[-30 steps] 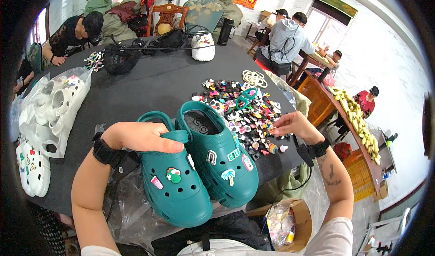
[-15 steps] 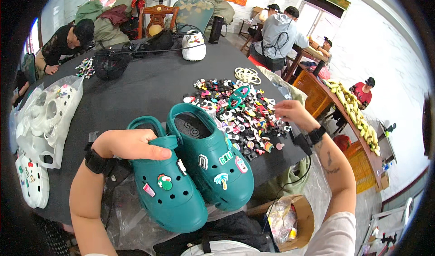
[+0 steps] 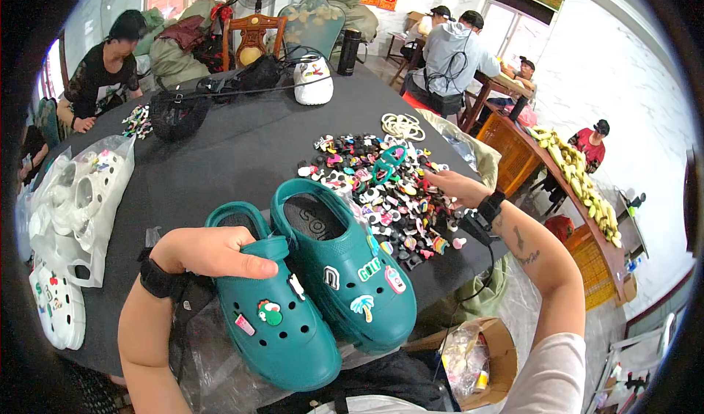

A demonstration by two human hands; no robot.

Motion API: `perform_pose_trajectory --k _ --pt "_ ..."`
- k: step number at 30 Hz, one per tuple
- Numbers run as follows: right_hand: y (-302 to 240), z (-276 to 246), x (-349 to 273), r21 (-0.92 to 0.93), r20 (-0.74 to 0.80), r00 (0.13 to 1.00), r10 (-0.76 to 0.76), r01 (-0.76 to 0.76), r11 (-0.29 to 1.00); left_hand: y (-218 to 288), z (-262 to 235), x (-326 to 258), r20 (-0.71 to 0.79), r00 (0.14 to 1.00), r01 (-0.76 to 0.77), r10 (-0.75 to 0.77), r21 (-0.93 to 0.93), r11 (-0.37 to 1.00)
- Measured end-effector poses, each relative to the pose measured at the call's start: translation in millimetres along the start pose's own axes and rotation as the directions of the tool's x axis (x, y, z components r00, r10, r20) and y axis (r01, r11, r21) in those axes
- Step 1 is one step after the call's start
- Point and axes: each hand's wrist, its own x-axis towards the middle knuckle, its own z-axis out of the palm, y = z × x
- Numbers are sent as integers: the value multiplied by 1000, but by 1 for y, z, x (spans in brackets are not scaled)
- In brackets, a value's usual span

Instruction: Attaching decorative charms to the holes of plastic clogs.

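Over the charm pile (image 3: 381,187), right hand (image 3: 458,187) reaches as before, grip unclear; left hand (image 3: 209,251) still clasps the green clog (image 3: 275,308).

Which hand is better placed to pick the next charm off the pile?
Right. The right hand already rests at the edge of the charm pile, while the left hand is occupied gripping the left green clog.

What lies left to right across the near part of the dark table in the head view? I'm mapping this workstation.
Clear plastic bag of white clogs → left hand gripping the left green foam clog → right green foam clog → heap of small colourful shoe charms → right hand reaching into that heap.
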Motion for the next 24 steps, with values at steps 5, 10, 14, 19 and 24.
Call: perform_pose_trajectory --k 5,10,14,19,24 --pt "-30 0 -19 83 260 963 66 -90 992 -2 -1 1 22 1000 -19 20 -39 999" --pt "-49 38 -16 -272 9 963 -268 260 926 -1 -1 2 39 999 -13 15 -50 999" --pt "-63 44 1 -68 67 936 -347 351 934 0 -2 2 45 999 -9 10 -37 999" --pt "-70 35 9 30 26 957 -289 289 957 -1 -2 2 36 999 11 -11 -19 1000" --pt "-70 20 2 198 92 954 -284 262 945 -3 -2 1 7 999 38 -37 -51 998"
